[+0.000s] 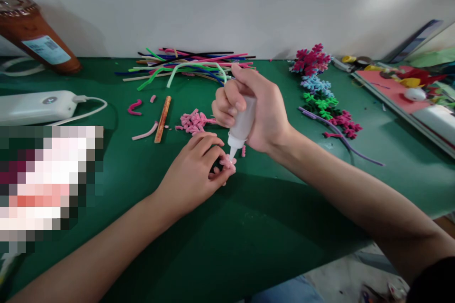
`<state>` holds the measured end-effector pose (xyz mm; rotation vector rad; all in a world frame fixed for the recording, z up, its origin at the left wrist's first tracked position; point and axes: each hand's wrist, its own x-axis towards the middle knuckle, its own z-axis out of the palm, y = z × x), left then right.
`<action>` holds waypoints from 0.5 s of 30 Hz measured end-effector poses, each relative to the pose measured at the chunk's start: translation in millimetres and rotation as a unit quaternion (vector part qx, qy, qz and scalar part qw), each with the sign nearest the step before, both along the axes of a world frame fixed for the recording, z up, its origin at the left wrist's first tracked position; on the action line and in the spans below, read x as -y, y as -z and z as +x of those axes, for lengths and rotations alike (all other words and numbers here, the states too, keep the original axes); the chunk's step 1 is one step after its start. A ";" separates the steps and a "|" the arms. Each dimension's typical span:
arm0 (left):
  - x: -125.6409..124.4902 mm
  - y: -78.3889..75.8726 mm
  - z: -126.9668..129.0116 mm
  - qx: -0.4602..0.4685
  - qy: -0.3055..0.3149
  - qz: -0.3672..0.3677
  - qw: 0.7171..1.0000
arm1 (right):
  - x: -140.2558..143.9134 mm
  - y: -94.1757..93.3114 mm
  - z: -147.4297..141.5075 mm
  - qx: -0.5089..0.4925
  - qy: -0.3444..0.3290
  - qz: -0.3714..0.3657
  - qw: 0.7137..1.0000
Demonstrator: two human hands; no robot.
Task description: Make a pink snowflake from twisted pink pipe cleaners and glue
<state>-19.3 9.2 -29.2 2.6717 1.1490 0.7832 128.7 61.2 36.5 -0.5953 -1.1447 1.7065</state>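
Between its fingertips my left hand [199,165] pinches a small pink pipe-cleaner flower [228,163]. My right hand [261,104] is wrapped round a white squeeze glue bottle [243,118], tipped nozzle down. The nozzle tip meets the top of the pink flower, or is just over it; I cannot tell which. Just behind my left hand lies a heap of short pink pipe-cleaner pieces [195,122], partly covered by my fingers. Left of it are a brown speckled stick [163,118], a pale pink strip [145,131] and a curled magenta piece [134,107].
Loose coloured pipe cleaners [199,64] lie along the wall. Clusters of pipe-cleaner flowers [320,97] stand at right, near a purple stem [343,135]. A brown drink cup [39,38] and a white device with a cable [39,106] are on the left. The green table [249,236] ends in front.
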 end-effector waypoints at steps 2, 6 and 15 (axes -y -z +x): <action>0.0 -0.4 -0.1 -0.002 -0.001 -0.008 1.000 | 1.0 -3.5 1.6 -0.005 -0.001 -0.003 1.000; -0.3 -0.9 -1.0 -0.014 -0.001 -0.026 1.000 | 2.7 -12.0 4.1 -0.009 0.000 -0.003 1.000; -1.4 -2.4 -2.0 -0.006 0.010 -0.052 0.999 | 2.5 -30.5 8.8 -0.023 0.070 -0.051 0.996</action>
